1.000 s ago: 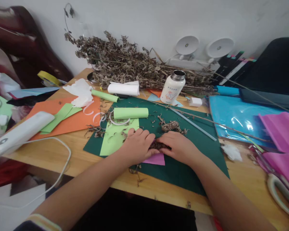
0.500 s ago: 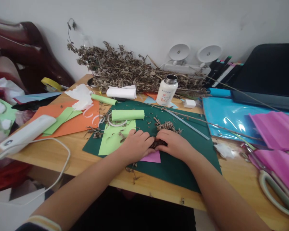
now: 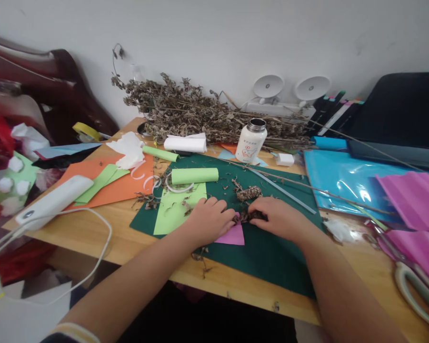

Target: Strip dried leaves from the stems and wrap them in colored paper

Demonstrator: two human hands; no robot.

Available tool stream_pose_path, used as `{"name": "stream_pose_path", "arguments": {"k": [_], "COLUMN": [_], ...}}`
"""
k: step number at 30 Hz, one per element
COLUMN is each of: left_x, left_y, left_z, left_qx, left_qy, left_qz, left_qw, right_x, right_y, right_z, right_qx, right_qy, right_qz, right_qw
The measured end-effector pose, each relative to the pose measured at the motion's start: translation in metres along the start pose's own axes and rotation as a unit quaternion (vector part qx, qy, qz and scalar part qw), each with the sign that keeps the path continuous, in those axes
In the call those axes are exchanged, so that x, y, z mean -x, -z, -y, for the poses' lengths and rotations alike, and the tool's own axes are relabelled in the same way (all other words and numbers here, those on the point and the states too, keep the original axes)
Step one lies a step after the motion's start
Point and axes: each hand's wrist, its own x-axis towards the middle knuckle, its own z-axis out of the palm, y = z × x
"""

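My left hand (image 3: 210, 220) is closed, its fingertips pinching one end of a clump of dried brown leaves (image 3: 243, 218). The other end of the clump is between the curled fingers of my right hand (image 3: 276, 216), which cover part of it. Both hands rest low over a dark green sheet (image 3: 260, 257). Just behind my right hand lies a knobbly brown piece like a pine cone (image 3: 249, 193). Beneath my left hand show a pink paper (image 3: 234, 236) and a light green paper (image 3: 167, 214), which has leaf crumbs on it.
A rolled green paper (image 3: 194, 176) and a white ring (image 3: 178, 188) lie behind my left hand. Farther back stand an uncapped white bottle (image 3: 250, 141) and a heap of dried plants (image 3: 193, 109). A long stem (image 3: 293, 183) crosses the right side, near scissors (image 3: 407, 281).
My hands have moved apart, the right one shifting right, and the dried leaf clump now shows between them. The view has tilted slightly, so everything sits a little lower and farther right.
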Motion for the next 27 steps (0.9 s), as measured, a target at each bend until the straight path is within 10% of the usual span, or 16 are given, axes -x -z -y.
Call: {"name": "stream_pose_path", "arguments": {"k": [16, 27], "left_x": [0.0, 0.001], "left_y": [0.001, 0.001], "left_z": [0.0, -0.001], "left_qx": [0.005, 0.01], "left_qy": [0.001, 0.009], "left_qz": [0.012, 0.012], "left_qw": [1.0, 1.0], "right_x": [0.007, -0.005], "right_y": [0.006, -0.004], "right_z": [-0.013, 0.001], "right_qx": [0.05, 0.029], "right_qy": [-0.052, 0.048], "right_qz": [0.0, -0.001], "right_qw": [0.997, 0.998]}}
